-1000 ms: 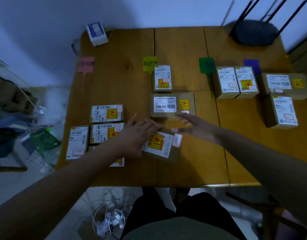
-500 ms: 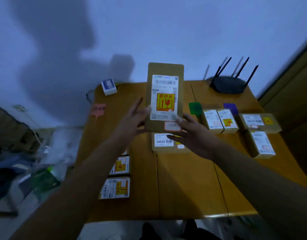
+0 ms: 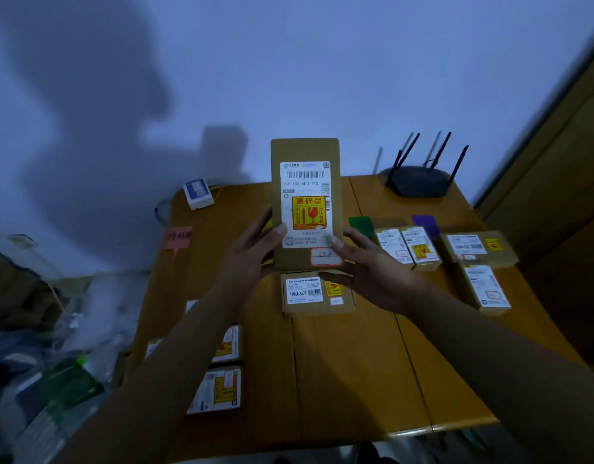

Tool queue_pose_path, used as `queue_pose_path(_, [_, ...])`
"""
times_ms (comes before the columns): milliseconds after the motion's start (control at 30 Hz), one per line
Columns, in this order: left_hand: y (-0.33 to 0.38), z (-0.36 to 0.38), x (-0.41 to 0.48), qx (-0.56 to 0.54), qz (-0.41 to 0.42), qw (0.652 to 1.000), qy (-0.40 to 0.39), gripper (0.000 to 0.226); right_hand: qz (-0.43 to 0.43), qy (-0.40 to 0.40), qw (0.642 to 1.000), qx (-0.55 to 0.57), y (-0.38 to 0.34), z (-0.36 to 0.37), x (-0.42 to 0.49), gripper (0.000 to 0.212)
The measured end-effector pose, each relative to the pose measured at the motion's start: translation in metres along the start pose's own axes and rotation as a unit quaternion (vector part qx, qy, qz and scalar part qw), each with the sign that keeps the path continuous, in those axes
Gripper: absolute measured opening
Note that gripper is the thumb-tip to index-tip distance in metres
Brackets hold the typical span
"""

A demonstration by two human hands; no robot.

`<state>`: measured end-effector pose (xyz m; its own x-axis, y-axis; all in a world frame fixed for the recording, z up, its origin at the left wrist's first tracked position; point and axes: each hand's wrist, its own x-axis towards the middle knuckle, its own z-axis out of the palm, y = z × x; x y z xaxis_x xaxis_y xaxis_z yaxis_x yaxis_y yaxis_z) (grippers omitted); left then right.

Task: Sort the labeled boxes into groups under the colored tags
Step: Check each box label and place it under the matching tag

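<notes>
I hold a brown labeled box (image 3: pixel 304 150) upright above the table, its white shipping label and orange fragile sticker facing me. My left hand (image 3: pixel 252 252) grips its lower left edge, thumb on the front. My right hand (image 3: pixel 366 266) holds the lower right corner, thumb on the label. A pink tag (image 3: pixel 178 236) lies at the left, a green tag (image 3: pixel 361 224) and a purple tag (image 3: pixel 424 222) at the right. Another box (image 3: pixel 317 293) lies flat just below the held one. Two boxes (image 3: pixel 407 246) sit by the green and purple tags.
Two more boxes (image 3: pixel 479 262) lie at the far right. Several boxes (image 3: pixel 218 390) lie at the table's left front, partly hidden by my left arm. A black router (image 3: pixel 419 179) and a small white-blue box (image 3: pixel 198 193) stand at the back. Clutter fills the floor to the left.
Both hands lifted the box off the table and turned it upright, label toward me. My view tilted up toward the wall. Since half a second ago the box barely moved.
</notes>
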<state>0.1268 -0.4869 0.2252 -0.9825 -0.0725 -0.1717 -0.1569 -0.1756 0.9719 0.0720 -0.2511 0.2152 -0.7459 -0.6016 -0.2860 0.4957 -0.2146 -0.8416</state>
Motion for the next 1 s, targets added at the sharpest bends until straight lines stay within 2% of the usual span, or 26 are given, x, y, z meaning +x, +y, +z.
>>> queue_pose_path(133, [0.002, 0.002, -0.001, 0.005, 0.003, 1.000, -0.012, 0.070, 0.000, 0.000, 1.000, -0.005, 0.001, -0.004, -0.002, 0.053])
queue_pose_path(300, [-0.007, 0.011, 0.001, 0.013, -0.002, 1.000, -0.007, 0.056, -0.010, 0.049, 0.997, -0.057, 0.006, -0.014, -0.003, 0.064])
queue_pose_path(467, [-0.050, 0.037, 0.010, 0.029, -0.068, 0.997, 0.007, 0.053, 0.009, 0.090, 0.992, -0.085, 0.024, -0.051, -0.015, 0.062])
queue_pose_path(600, [-0.094, 0.078, 0.014, 0.047, -0.106, 0.993, 0.020, 0.050, 0.047, 0.115, 0.986, -0.112, 0.044, -0.098, -0.030, 0.060])
queue_pose_path(733, [-0.137, 0.135, 0.022, 0.066, -0.121, 0.990, 0.036, 0.031, 0.098, 0.135, 0.977, -0.133, 0.061, -0.163, -0.044, 0.065])
queue_pose_path(800, [-0.157, 0.161, 0.027, 0.077, -0.147, 0.985, 0.050, 0.037, 0.117, 0.145, 0.973, -0.134, 0.066, -0.195, -0.050, 0.059])
queue_pose_path(1000, [-0.215, 0.229, 0.056, 0.085, -0.227, 0.969, 0.050, 0.043, 0.178, 0.162, 0.954, -0.180, 0.080, -0.284, -0.055, 0.068])
